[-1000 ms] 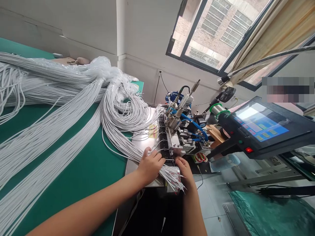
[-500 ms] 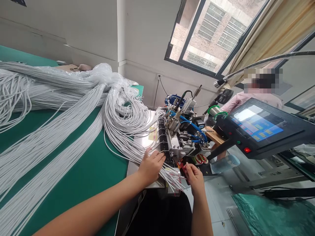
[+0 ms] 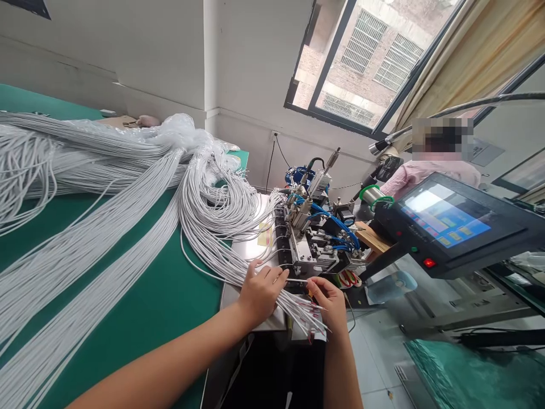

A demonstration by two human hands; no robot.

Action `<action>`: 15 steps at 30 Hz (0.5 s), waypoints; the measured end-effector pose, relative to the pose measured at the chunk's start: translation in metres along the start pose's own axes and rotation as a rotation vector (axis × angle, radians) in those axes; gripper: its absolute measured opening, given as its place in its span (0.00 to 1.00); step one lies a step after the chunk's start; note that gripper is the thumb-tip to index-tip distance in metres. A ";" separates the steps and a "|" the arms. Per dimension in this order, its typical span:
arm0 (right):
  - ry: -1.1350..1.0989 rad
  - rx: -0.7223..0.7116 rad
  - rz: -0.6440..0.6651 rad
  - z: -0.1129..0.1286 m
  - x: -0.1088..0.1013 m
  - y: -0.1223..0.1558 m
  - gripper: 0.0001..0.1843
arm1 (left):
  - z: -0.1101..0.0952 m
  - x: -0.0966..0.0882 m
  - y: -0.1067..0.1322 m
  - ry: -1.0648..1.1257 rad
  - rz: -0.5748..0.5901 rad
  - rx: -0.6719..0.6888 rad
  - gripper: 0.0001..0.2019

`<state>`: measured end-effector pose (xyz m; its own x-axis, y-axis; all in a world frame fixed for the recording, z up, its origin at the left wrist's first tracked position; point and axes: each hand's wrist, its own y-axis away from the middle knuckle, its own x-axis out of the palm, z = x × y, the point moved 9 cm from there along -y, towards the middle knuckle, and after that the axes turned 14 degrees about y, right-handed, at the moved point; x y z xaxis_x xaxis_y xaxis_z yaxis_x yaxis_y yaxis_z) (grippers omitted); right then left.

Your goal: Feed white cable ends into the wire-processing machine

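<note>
My left hand (image 3: 260,291) is closed over a bundle of thin white cables (image 3: 217,244) at the table's front right edge. Beyond its fingers the loose cable ends (image 3: 304,315) fan out, some showing reddish wire tips. One white cable (image 3: 296,279) runs apart from the bundle, from my left fingertips to my right hand (image 3: 331,301), which pinches it near its end. Both hands are just in front of a benchtop machine (image 3: 304,247) with metal clamps and blue air tubes. Several cables lie across its black slotted track (image 3: 281,233).
Long white cable bundles (image 3: 97,238) cover much of the green tabletop (image 3: 170,324). A control screen (image 3: 447,213) on a black arm stands at right, near a wire spool (image 3: 374,197). A person in a pink top (image 3: 434,173) is behind it.
My right hand has moved slightly up and left, to the end of a single white cable now stretched between my hands. The left hand stays nearly in place on the bundle.
</note>
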<state>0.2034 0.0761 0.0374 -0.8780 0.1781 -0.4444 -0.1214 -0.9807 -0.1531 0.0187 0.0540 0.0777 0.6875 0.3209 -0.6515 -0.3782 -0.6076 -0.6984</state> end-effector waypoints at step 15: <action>-0.215 0.054 0.086 -0.022 0.011 0.003 0.13 | -0.009 0.004 0.000 0.066 0.012 0.160 0.15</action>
<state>0.2032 0.0768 0.0123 -0.9640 0.0778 -0.2544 -0.0612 -0.9955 -0.0724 0.0269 0.0489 0.0782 0.7194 0.2631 -0.6428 -0.4770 -0.4855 -0.7326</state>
